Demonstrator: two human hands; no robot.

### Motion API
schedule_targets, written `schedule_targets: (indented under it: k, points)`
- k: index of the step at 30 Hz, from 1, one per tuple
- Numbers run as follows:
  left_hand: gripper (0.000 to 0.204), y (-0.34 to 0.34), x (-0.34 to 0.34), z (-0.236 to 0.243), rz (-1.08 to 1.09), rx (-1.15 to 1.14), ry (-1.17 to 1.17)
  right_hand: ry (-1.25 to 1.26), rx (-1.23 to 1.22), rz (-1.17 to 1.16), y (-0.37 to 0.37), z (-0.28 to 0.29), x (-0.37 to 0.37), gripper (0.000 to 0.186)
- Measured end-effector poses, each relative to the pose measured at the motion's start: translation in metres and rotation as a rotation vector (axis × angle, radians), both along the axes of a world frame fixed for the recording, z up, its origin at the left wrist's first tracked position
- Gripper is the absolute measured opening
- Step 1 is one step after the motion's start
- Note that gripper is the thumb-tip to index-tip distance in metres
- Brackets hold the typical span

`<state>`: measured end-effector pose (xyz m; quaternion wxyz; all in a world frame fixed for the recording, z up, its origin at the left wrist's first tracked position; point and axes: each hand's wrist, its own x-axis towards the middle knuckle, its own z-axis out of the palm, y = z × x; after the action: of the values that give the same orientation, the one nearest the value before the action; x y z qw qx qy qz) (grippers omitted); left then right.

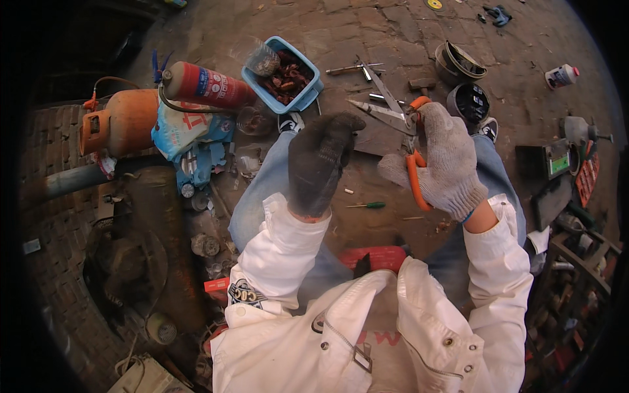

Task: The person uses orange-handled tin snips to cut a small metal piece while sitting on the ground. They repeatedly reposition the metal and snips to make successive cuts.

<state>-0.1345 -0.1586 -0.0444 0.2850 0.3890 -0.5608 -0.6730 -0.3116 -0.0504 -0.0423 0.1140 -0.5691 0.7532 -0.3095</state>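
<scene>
My right hand (pixel 448 157), in a pale grey knitted glove, grips scissors (pixel 388 117) with orange handles. Their two long blades stand apart and point away and to the left. My left hand (pixel 318 164) wears a dark, blackened glove. Its fingers are curled together beside the blades, without visibly touching them. Whatever those fingers may hold is hidden. On the ground between my legs lies a screwdriver (pixel 372 205) with a green handle.
Ahead stands a blue plastic basin (pixel 308 98) of reddish-brown scraps. A red fire extinguisher (pixel 213 86) and an orange gas cylinder (pixel 124 121) are at the left. Hand tools (pixel 357 68), a hammer (pixel 422 84) and a dark bowl (pixel 468 101) lie beyond my hands. A white bottle (pixel 562 76) is far right.
</scene>
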Motion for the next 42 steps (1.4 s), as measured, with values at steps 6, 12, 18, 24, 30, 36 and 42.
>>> schedule_targets:
  k: [6,12,18,24,30,36,42]
  points:
    - [0.023,0.007,-0.004,-0.006,0.031,-0.122,0.114,0.127,-0.059,0.010,-0.002,-0.007,0.007,0.055]
    - [0.022,0.004,0.001,-0.014,0.007,-0.312,-0.027,0.137,-0.036,0.010,-0.004,-0.010,0.008,0.070]
    - [0.018,0.003,0.003,-0.024,0.019,-0.416,-0.060,0.163,-0.030,0.010,-0.003,-0.009,0.008,0.055]
    - [0.017,0.001,0.001,-0.026,0.008,-0.496,-0.007,0.164,-0.021,-0.007,-0.004,-0.005,0.009,0.055]
    - [0.018,0.003,0.007,-0.020,0.001,-0.313,-0.087,0.132,0.024,0.030,-0.002,-0.004,0.008,0.053]
    - [0.021,-0.002,0.005,-0.015,-0.057,-0.404,-0.086,0.151,0.155,0.018,-0.003,0.000,0.011,0.054]
    - [0.022,0.003,-0.001,-0.008,-0.006,-0.167,-0.006,-0.198,0.263,0.162,0.004,-0.007,0.007,0.049]
